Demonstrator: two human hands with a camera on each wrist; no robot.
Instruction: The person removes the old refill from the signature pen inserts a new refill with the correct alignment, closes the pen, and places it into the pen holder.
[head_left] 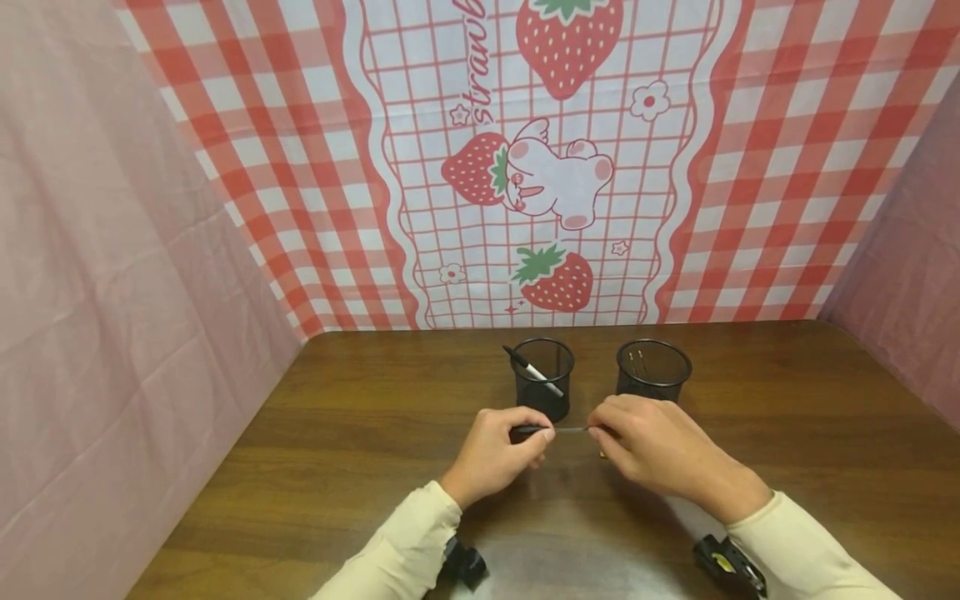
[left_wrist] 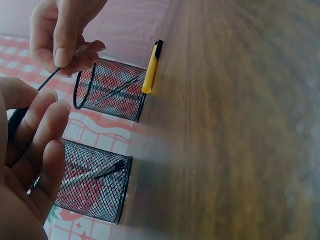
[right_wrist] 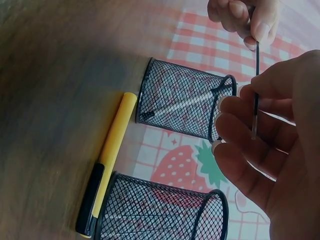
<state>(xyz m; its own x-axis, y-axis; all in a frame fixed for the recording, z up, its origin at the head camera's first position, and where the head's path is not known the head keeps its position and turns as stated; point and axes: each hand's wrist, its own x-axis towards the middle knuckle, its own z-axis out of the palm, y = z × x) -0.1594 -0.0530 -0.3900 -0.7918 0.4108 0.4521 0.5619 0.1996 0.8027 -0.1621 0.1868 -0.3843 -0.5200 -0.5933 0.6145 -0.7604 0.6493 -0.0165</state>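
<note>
My left hand [head_left: 497,452] pinches the black handle end of a thin rod-like tool [head_left: 572,429]. The fingertips of my right hand [head_left: 663,450] pinch its slender shaft, so it spans level between both hands; its exact kind is unclear. In the right wrist view a pale tip shows past my right fingers. Just beyond my left hand stands a black mesh cup [head_left: 543,407] with a white pen with black ends [head_left: 534,372] leaning in it. Behind my right hand is a second mesh cup [head_left: 654,385] with thin sticks inside. A yellow marker [right_wrist: 119,131] with a black cap lies before the cups.
The brown wooden table [head_left: 315,467] runs back to a red-and-white strawberry cloth [head_left: 495,250]. Pink curtains [head_left: 135,250] hang at both sides. Dark wrist devices [head_left: 467,565] sit under my cream sleeves.
</note>
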